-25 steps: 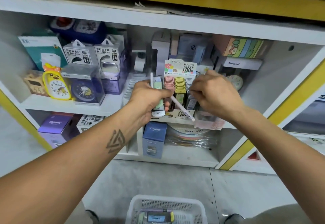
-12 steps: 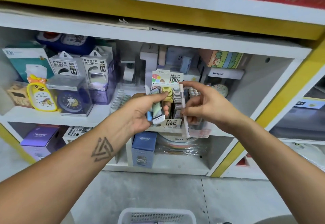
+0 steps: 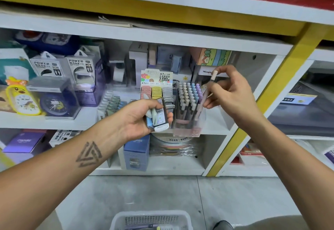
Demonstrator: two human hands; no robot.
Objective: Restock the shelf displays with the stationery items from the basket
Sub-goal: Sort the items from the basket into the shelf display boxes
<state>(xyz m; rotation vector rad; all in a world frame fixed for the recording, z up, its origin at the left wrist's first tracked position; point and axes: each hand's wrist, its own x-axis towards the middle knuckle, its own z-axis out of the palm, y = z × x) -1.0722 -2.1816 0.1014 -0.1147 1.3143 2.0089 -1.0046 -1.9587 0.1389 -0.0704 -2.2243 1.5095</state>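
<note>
My left hand (image 3: 142, 118) grips a small bundle of stationery items (image 3: 159, 117), pastel pens and a white-ended lead case, in front of the middle shelf. My right hand (image 3: 229, 92) pinches a single pale pink pen (image 3: 207, 92), held nearly upright just right of a clear pen holder (image 3: 188, 103) full of pastel pens. Left of the holder stands a display box of pencil leads (image 3: 156, 89) in pink, yellow and grey rows. The white basket (image 3: 150, 219) sits on the floor below, its rim at the bottom edge, with a few items inside.
The shelf board (image 3: 54, 123) carries power bank boxes (image 3: 77, 67), a yellow duck clock (image 3: 21, 97) and a boxed blue clock (image 3: 54, 101) on the left. Boxes fill the lower shelf (image 3: 137, 150). A yellow post (image 3: 267, 96) borders the unit on the right.
My right hand has lifted the pink pen up and to the right, over the pen holder. My left hand has dropped slightly, still holding the bundle. The view has tilted upward.
</note>
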